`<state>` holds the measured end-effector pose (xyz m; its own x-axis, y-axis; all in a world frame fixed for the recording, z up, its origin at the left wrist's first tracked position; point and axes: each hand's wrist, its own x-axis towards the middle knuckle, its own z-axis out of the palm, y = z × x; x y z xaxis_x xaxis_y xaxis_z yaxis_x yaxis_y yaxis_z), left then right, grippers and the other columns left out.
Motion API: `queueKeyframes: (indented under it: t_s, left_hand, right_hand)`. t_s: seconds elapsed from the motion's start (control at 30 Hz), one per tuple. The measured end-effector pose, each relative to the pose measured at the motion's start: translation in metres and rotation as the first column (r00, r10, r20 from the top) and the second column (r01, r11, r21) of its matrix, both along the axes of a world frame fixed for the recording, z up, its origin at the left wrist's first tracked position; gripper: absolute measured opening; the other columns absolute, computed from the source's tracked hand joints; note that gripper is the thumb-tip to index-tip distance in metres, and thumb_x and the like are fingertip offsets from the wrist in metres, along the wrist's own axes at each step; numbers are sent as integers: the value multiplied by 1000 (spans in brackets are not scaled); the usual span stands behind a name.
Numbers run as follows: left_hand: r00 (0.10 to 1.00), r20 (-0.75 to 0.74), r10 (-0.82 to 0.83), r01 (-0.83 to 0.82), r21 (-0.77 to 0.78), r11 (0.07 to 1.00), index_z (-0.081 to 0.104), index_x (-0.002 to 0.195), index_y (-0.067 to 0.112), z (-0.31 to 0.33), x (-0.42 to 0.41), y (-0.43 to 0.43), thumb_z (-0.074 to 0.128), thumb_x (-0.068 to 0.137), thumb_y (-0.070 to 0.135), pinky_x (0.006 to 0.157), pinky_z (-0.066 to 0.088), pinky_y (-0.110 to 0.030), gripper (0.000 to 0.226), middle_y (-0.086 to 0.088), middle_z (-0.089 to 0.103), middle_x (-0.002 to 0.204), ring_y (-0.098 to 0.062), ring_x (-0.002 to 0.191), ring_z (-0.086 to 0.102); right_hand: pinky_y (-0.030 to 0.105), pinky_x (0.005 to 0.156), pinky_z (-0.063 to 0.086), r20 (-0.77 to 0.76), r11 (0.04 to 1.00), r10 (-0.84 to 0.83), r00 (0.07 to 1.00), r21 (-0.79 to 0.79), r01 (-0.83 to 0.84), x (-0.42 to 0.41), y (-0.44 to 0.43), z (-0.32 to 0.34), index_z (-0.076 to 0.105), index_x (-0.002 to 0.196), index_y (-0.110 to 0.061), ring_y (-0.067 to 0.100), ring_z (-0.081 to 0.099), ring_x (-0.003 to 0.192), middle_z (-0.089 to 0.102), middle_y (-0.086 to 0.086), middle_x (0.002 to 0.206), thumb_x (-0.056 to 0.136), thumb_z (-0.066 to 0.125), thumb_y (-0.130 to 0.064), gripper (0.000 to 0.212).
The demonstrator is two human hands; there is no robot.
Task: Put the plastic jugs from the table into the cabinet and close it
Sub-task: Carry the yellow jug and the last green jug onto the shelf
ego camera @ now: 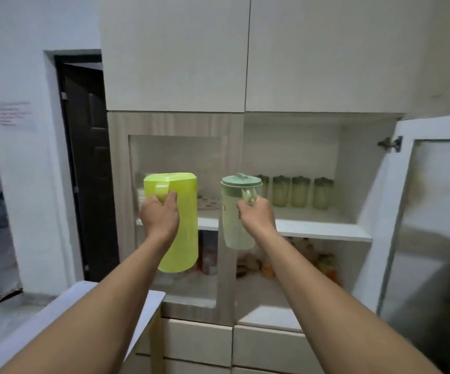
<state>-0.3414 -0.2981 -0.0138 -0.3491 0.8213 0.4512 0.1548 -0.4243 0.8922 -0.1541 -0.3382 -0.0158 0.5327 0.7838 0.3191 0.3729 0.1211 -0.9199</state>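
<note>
My left hand point(160, 213) grips the handle of a tall lime-green plastic jug point(182, 238), held up in front of the cabinet's closed left glass door point(175, 157). My right hand point(257, 214) grips the handle of a smaller pale-green jug point(234, 228) with a teal lid, held at the open right half of the cabinet, level with its middle shelf point(323, 230). Both jugs are upright and in the air. The right cabinet door point(434, 225) stands swung open to the right.
Several green lidded tumblers point(300, 191) line the back of the middle shelf. Blurred orange and yellow items point(323, 263) fill the shelf below. A white table corner point(83, 300) lies at lower left. Drawers sit under the cabinet; a dark doorway point(89, 157) is at left.
</note>
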Motion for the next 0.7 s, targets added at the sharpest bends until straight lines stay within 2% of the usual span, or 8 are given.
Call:
queueKeyframes:
  t_s: [0.1,0.3,0.47,0.7]
  left_hand:
    - [999,-2,-43,43,17,999,55,64,-1,1,54,11,59,89,29,53,35,-34,39,-7,48,56,-24,55,44]
    - [985,8,-175,175,22,984,53,64,6,-5,151,27,60,90,26,47,32,-31,34,-3,47,56,-15,50,39]
    - [956,16,-293,293,0,956,50,62,12,-15,218,63,60,89,31,49,33,-31,36,-4,45,55,-18,51,40]
    - [912,22,-410,409,17,912,52,62,8,-15,301,123,62,88,32,52,34,-33,37,-3,45,55,-19,52,40]
  right_hand:
    - [28,55,41,13,999,-48,999,5,48,53,-3,2,65,94,-7,19,59,68,66,5,79,93,58,-21,16]
    - [27,52,37,18,987,-158,987,-29,158,141,7,-5,64,98,-5,16,55,65,62,6,80,95,58,-23,19]
    - [25,49,34,7,967,-250,968,-42,250,193,25,-15,63,95,-8,13,53,61,60,3,77,96,58,-23,16]
    - [29,54,41,-49,927,-376,925,-30,375,260,66,-15,65,89,-9,17,57,63,63,4,74,93,59,-24,16]
